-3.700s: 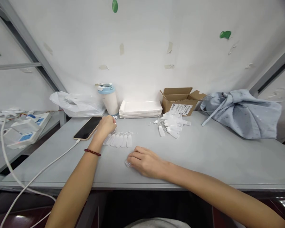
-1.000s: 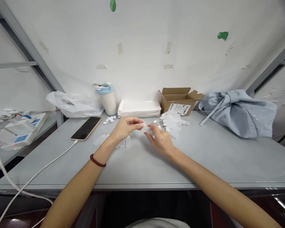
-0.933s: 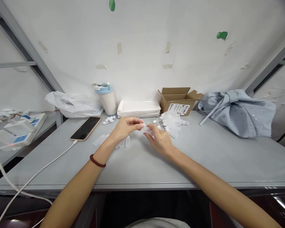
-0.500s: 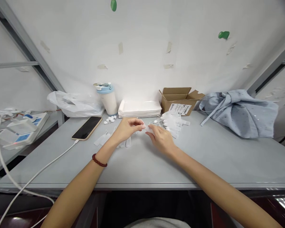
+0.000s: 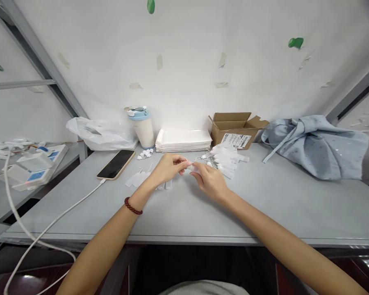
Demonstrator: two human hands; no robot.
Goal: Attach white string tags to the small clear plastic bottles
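Near the middle of the table, my left hand (image 5: 169, 168) and my right hand (image 5: 211, 181) meet fingertip to fingertip. Both pinch a small translucent plastic bottle (image 5: 192, 168), mostly covered by the fingers; which end each hand grips is hard to make out. Beyond my left wrist lie several similar bottles (image 5: 137, 179) with thin tips, partly hidden by that hand. Another heap of translucent bottles (image 5: 226, 159), some with white ends, is just past my right hand. A little pile of white caps (image 5: 145, 153) rests by the cup.
Along the wall stand a white plastic bag (image 5: 101, 135), a blue-lidded cup (image 5: 143, 129), a stack of white trays (image 5: 183, 141), an open cardboard box (image 5: 230, 131) and a pale blue cloth bundle (image 5: 316, 147). A phone (image 5: 116, 164) with a white cable (image 5: 61, 216) lies at left.
The whole view has shifted slightly, so things appear a little further right. Both hands still pinch the bottle; my left fingers have curled in more around it.
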